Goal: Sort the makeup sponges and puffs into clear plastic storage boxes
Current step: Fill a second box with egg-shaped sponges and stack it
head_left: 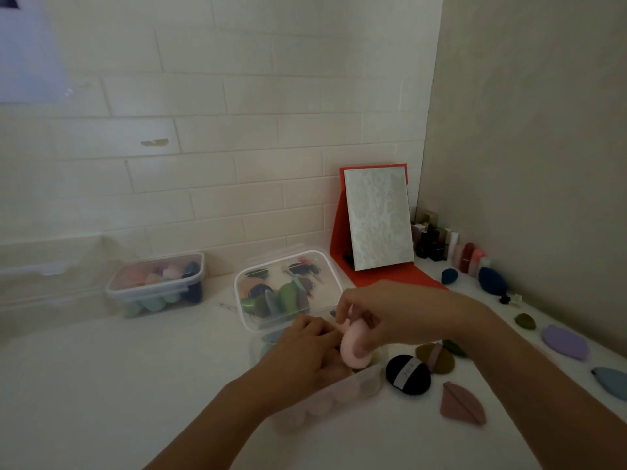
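An open clear plastic box (368, 379) sits on the white counter in front of me, its lid (325, 266) tipped up behind it. My right hand (390, 313) holds a pale pink sponge (353, 347) just above the box. My left hand (305, 351) reaches into the box, fingers curled among pink sponges; what it holds, if anything, is hidden. To the right lie a black round puff (408, 374), an olive puff (436, 359) and a dusty pink puff (462, 403).
A second clear box (156, 286), closed and filled with coloured sponges, stands at the back left. A red-framed mirror (378, 218) leans in the corner beside small bottles (441, 242). Blue sponges (492, 281), a lilac puff (565, 342) and a grey-blue puff (610, 381) line the right wall.
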The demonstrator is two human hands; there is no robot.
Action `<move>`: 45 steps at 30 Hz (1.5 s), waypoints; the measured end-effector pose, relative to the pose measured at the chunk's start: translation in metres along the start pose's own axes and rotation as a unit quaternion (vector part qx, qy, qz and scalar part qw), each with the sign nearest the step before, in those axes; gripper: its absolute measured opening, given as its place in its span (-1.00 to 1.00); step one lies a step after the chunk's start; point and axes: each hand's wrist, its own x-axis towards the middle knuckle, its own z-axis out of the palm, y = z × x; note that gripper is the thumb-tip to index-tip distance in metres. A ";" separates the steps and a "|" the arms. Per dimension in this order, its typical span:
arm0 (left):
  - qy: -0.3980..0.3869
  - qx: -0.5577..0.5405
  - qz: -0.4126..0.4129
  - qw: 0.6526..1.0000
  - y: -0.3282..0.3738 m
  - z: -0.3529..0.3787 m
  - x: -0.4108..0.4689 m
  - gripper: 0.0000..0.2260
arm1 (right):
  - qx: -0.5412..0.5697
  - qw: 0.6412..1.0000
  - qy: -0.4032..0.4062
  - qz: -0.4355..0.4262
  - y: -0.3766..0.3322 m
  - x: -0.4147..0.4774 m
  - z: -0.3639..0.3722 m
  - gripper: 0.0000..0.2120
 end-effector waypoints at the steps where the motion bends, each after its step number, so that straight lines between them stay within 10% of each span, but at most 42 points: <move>1: 0.000 0.012 0.006 1.000 0.001 -0.001 0.000 -0.49 | -0.020 1.000 -0.006 -0.002 -0.003 0.001 0.002 -0.68; 10: 0.004 0.005 0.011 1.000 0.001 0.003 0.001 -0.67 | -0.123 0.982 -0.146 0.016 -0.013 0.020 0.003 -0.75; 32: 0.035 -0.080 0.004 0.996 0.000 0.003 0.001 -0.81 | -0.244 0.966 0.003 0.090 -0.022 0.019 0.035 -0.76; 38: 0.028 -0.057 -0.001 0.998 0.001 0.001 0.001 -0.80 | -0.130 0.972 0.093 0.172 -0.006 0.018 0.035 -0.55; 45: 0.056 -0.060 0.012 0.997 -0.001 -0.001 -0.004 -0.78 | 0.305 0.931 0.098 0.176 0.031 0.010 0.054 -0.66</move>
